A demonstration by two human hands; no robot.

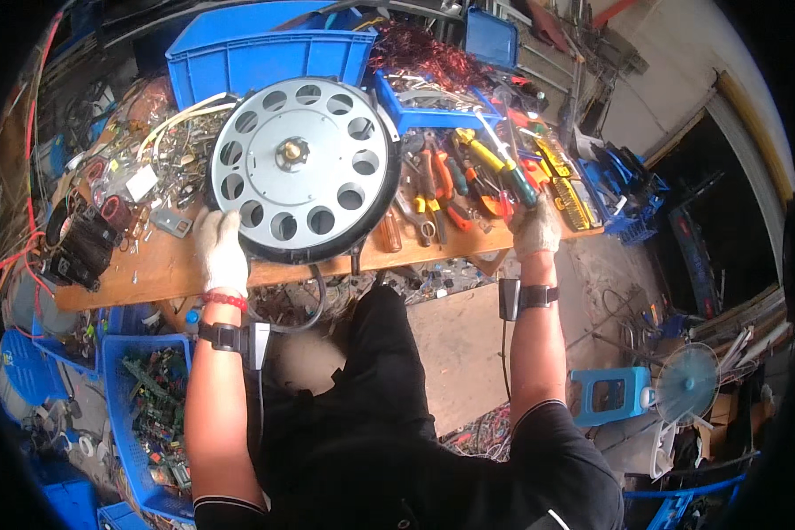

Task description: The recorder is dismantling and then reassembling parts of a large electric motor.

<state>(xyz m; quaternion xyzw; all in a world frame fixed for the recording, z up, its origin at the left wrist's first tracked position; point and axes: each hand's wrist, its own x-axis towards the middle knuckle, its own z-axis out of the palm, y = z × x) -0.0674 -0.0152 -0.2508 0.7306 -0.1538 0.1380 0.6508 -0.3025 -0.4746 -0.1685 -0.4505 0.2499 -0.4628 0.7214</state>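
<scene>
A large silver reel-like wheel with a ring of round holes, a brass-coloured hub and a black rim sits at the front of the wooden bench. My left hand, in a pale glove, grips its lower left edge; the thumb side is partly hidden. To the right, my gloved right hand is closed around the green handle of a screwdriver, whose shaft points away from me. Pliers with orange grips and other hand tools lie between the wheel and that hand. A grey cable hangs below the wheel.
Behind the wheel stands a large blue crate, with a blue tray of metal parts beside it. Small scrap covers the bench's left side. A basket of circuit boards is at lower left. A yellow bit set lies at right.
</scene>
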